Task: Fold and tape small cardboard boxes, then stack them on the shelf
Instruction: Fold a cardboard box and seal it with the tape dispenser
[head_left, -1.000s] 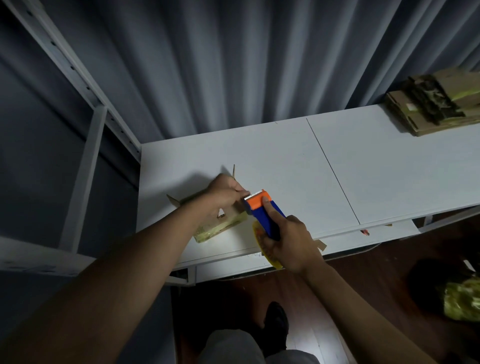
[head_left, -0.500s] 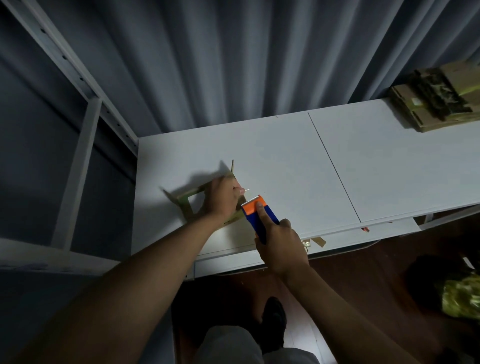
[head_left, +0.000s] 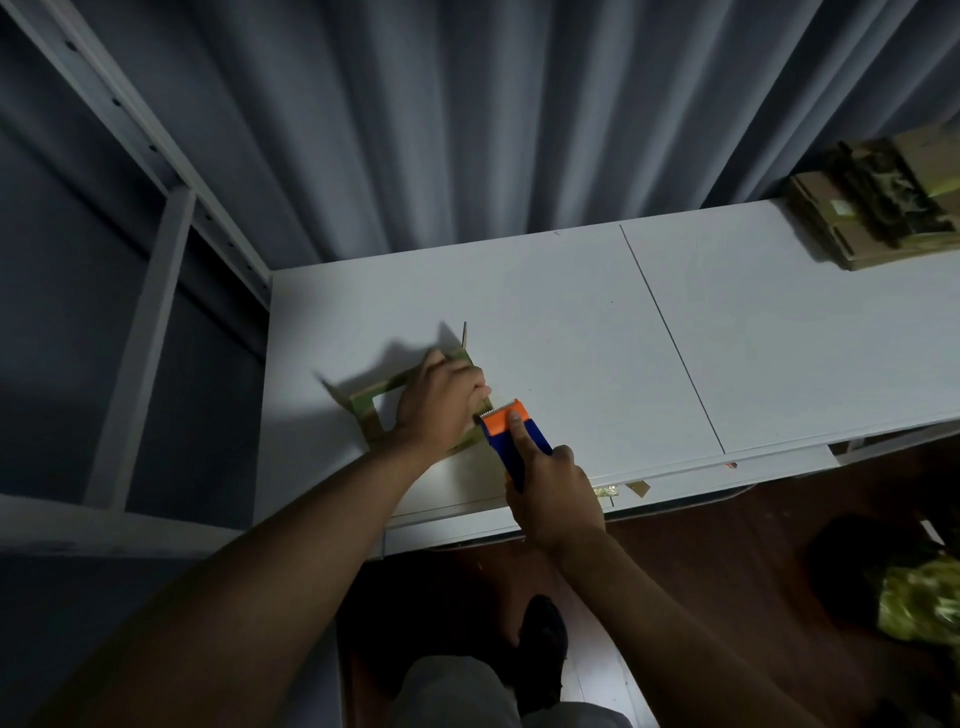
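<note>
Under left hand (head_left: 439, 400), box (head_left: 370, 410) half-hidden.

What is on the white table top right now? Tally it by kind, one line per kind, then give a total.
Cardboard box being taped, open flaps up, under the left hand: 1
Tape dispenser, orange and blue, gripped by the right hand: 1
Pile of flat cardboard at the far right end: 1
Total on the table: 3

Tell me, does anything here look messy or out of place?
Yes: small tape scraps lie on the lower ledge at the table's front edge, and a crumpled yellowish wad sits on the floor at right.
</note>
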